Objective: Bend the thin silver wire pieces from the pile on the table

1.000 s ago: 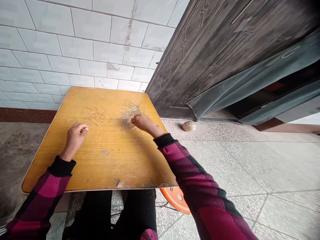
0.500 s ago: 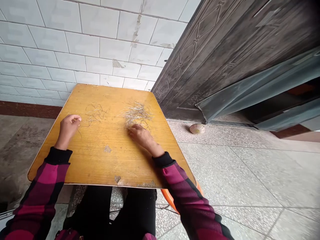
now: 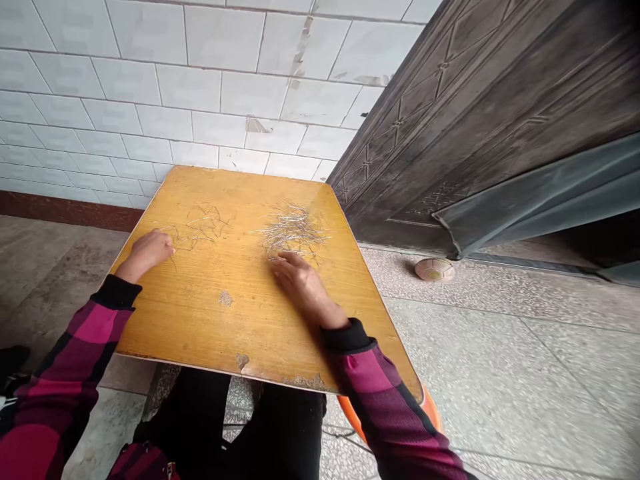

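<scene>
Thin, silvery wire pieces lie in a dense heap (image 3: pixel 293 230) on the right half of a yellow wooden table (image 3: pixel 200 327). A sparser group of bent, darker wire pieces (image 3: pixel 205 223) is spread on the left half. My left hand (image 3: pixel 150 252) rests at the left edge of that smaller group, fingers curled closed with the back of the hand up. One thin strand shows just below its fingertips; whether it is gripped I cannot tell. At the near edge of the heap, my right hand (image 3: pixel 303 283) has its fingers bent together. Its fingertips are partly hidden and slightly blurred.
White wall tiles (image 3: pixel 205 93) rise behind the table. To the right are a dark carved door (image 3: pixel 400 167), a grey-green curtain (image 3: pixel 525 193) and a worn ball (image 3: pixel 435 269) on the speckled floor. Something orange (image 3: pixel 353 417) shows under the table's near right corner.
The whole view has shifted, so the table sits further right in it. My left hand has turned its knuckles upward. My right hand stays at the heap's near edge, its fingers slightly moved.
</scene>
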`<state>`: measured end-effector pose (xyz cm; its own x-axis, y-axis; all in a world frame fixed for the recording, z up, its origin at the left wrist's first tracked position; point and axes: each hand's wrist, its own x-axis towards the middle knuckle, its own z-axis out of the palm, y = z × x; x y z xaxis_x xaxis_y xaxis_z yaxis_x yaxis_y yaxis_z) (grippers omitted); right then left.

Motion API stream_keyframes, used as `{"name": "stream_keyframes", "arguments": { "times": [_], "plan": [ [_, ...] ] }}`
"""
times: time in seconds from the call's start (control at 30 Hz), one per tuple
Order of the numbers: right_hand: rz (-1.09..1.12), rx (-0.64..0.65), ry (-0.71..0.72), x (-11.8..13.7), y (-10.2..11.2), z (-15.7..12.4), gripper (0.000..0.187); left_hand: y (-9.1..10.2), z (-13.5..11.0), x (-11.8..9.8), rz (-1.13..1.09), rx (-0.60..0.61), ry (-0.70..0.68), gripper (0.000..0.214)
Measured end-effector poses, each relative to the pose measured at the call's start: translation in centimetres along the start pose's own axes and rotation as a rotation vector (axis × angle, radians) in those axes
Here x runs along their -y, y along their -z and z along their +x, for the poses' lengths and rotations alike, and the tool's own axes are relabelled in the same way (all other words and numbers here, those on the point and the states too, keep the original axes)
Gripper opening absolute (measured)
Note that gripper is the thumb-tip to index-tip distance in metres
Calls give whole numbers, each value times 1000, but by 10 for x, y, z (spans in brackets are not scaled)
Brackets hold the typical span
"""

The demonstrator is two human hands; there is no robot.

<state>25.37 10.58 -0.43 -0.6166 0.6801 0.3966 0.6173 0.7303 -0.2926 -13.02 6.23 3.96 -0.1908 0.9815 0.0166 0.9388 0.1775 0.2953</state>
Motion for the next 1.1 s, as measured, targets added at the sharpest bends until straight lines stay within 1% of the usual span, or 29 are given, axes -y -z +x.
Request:
{"name": "stream_keyframes", "arguments": {
  "times": [0.1,0.2,0.27,0.33,0.4,0.47,0.5,0.53,0.6,0.67,0.73,0.83,0.9,0.97,1.1],
  "plan": [
    [-7,1,-5,5,1,-1,26,-10,6,-14,155,14,15,5],
    [-22,8,-5,7,2,-1,28,-15,9,-23,165,2,-34,10],
    [-36,3,-5,6,2,-1,29,-16,6,-26,162,-5,-82,13],
    [-55,-7,-6,5,2,-1,30,-15,0,-29,150,-46,-144,15],
    [-68,-19,-10,3,2,-1,31,-13,-8,-32,130,-121,-218,16],
    [-68,-28,-18,2,3,-1,31,-11,-16,-37,85,-188,-281,17],
    [-63,-28,-22,1,3,-1,31,-10,-18,-40,43,-202,-296,16],
    [-55,-26,-25,1,3,-1,31,-10,-20,-43,-18,-198,-298,15],
    [-33,-19,-26,1,4,0,30,-11,-22,-48,-207,-128,-245,10],
    [-14,-14,-24,1,4,0,30,-13,-22,-52,-477,-9,-123,5],
    [-3,-13,-21,2,3,0,29,-15,-20,-53,-769,80,16,2],
    [10,-14,-16,3,3,-1,28,-12,-16,-48,-1143,151,165,2],
    [17,-8,-14,3,4,-1,27,-7,-13,-44,-1333,205,232,4],
    [22,11,-11,3,3,-2,25,-2,-10,-42,-1436,237,269,7],
    [20,64,-16,7,-2,1,26,0,-11,-41,-1433,235,257,7]
  ]
}}
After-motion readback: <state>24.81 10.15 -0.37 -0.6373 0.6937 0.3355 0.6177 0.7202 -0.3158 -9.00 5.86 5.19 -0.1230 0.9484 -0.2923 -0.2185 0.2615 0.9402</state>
